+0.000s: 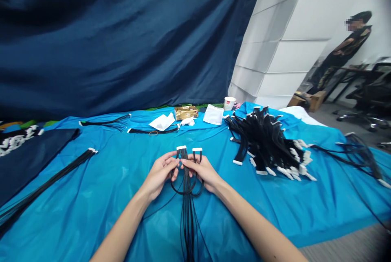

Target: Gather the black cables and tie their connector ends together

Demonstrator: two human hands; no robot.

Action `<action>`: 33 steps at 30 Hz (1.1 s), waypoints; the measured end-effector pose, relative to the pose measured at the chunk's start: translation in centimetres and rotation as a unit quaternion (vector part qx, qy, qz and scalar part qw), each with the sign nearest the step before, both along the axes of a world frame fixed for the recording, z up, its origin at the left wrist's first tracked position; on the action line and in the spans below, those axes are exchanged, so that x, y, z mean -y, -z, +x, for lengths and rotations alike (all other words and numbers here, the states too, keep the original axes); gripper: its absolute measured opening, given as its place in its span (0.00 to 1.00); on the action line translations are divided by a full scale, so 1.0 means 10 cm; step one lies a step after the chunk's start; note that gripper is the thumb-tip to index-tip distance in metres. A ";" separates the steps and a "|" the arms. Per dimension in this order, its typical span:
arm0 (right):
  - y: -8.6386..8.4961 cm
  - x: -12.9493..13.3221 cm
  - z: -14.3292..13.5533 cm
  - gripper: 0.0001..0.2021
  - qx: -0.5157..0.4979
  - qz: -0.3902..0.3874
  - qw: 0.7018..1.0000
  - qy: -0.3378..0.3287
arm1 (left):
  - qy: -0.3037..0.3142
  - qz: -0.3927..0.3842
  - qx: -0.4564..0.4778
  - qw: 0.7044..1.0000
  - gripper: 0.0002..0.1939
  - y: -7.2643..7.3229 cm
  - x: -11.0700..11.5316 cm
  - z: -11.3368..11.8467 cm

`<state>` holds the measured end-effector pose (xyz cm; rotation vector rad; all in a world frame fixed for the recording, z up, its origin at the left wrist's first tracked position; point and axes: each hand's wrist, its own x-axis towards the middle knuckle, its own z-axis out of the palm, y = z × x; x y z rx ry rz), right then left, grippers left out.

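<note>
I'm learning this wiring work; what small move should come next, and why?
Perhaps the left hand could draw in the stray thin black wire: it bows out leftward, apart from the black wire bundle hanging from the flat white connector.

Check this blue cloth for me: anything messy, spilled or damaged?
The pile of black cables on the right looks tangled, its white connectors pointing every way. A crumpled tissue lies beside the gold box. I see no spill or clear damage.
</note>
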<state>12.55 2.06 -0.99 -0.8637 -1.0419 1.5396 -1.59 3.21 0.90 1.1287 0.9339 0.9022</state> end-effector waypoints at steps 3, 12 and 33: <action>0.00 -0.02 0.02 0.14 -0.045 -0.017 0.999 -0.002 | 0.001 -0.022 0.041 0.999 0.17 0.02 -0.02 -0.02; 0.00 -0.02 0.02 0.21 -0.094 -0.026 0.994 -0.044 | 0.000 -0.022 0.059 0.998 0.10 0.05 -0.06 -0.04; 0.09 -0.04 0.02 0.23 0.030 0.008 0.991 -0.128 | 0.055 0.010 0.036 0.998 0.13 -0.01 0.03 0.04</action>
